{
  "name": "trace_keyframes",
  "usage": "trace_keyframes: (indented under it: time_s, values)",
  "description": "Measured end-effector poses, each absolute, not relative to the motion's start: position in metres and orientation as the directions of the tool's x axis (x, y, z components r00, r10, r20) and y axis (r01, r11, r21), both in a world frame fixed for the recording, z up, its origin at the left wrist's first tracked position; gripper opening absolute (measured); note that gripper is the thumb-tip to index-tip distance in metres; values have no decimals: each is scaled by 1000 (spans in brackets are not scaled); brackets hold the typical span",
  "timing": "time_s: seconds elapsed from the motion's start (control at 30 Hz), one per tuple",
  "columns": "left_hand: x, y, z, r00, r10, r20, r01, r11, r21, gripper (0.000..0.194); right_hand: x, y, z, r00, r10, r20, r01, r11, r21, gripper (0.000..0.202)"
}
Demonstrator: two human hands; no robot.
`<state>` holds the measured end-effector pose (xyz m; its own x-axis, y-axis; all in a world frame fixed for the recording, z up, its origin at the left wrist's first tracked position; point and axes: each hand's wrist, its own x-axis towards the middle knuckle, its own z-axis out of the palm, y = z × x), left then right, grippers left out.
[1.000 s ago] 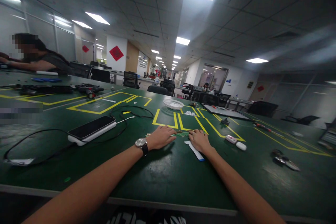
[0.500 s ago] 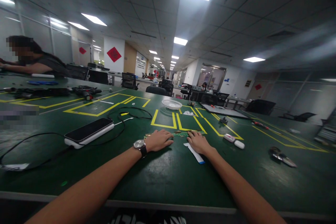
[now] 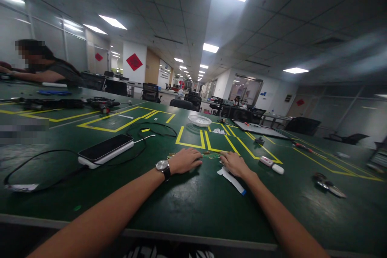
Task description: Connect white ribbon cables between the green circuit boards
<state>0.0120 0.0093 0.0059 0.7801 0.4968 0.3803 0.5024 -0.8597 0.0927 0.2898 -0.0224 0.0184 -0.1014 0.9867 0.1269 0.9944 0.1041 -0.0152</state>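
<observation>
A thin green circuit board (image 3: 212,156) lies flat on the green table, with both hands over it. My left hand (image 3: 185,161), with a watch (image 3: 162,165) at the wrist, rests on its left part, palm down and fingers spread. The fingertips of my right hand (image 3: 234,163) touch its right end, and whether they pinch it is too small to tell. Beside and partly under that hand lies a white flat strip (image 3: 233,182) with a blue end.
Beyond the hands stands a white round basket (image 3: 199,120). A phone on a white block (image 3: 105,150) with black cables lies left. White and pink cases (image 3: 266,161) and a metal tool (image 3: 329,185) are right. A person (image 3: 45,64) sits far left.
The white strip has shifted and turned a little, and its near end is further right. My right hand has moved slightly at the board's end. The whole view has shifted slightly.
</observation>
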Motion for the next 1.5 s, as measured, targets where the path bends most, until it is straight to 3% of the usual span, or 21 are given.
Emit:
trace_keyframes:
  time_s: [0.13, 0.3, 0.57, 0.73, 0.8, 0.93, 1.13, 1.27, 1.37, 1.5]
  values:
    - [10, 9, 15, 769, 459, 444, 477, -875, 78, 31, 278, -21, 14, -131, 985, 109, 991, 133, -10, 53]
    - [8, 10, 19, 757, 462, 462, 488, -870, 69, 31, 266, -18, 18, -283, 955, 88, 956, 288, -48, 51]
    - [12, 8, 13, 789, 457, 410, 460, -882, 97, 29, 262, -25, 23, -512, 849, 133, 792, 526, -309, 26]
    - [16, 4, 8, 820, 439, 367, 433, -895, 102, 29, 252, -29, 27, -605, 776, 178, 691, 623, -368, 12]
    - [17, 3, 6, 826, 430, 365, 423, -900, 104, 30, 251, -30, 29, -564, 798, 213, 728, 602, -330, 12]
    - [19, 2, 2, 835, 417, 359, 406, -907, 109, 34, 267, -28, 36, -355, 902, 246, 882, 410, -234, 16]
    - [24, -3, -3, 855, 409, 318, 391, -912, 122, 38, 294, -29, 38, -236, 967, 95, 959, 248, -136, 33]
    - [26, -5, -4, 862, 406, 303, 389, -914, 116, 39, 295, -28, 35, -146, 973, 177, 985, 160, -68, 35]
    - [26, -4, -5, 863, 419, 281, 402, -908, 120, 40, 292, -25, 30, -151, 972, 180, 981, 170, -94, 31]
    - [26, -3, -6, 861, 420, 286, 400, -907, 130, 40, 285, -23, 24, -289, 941, 174, 939, 314, -140, 16]
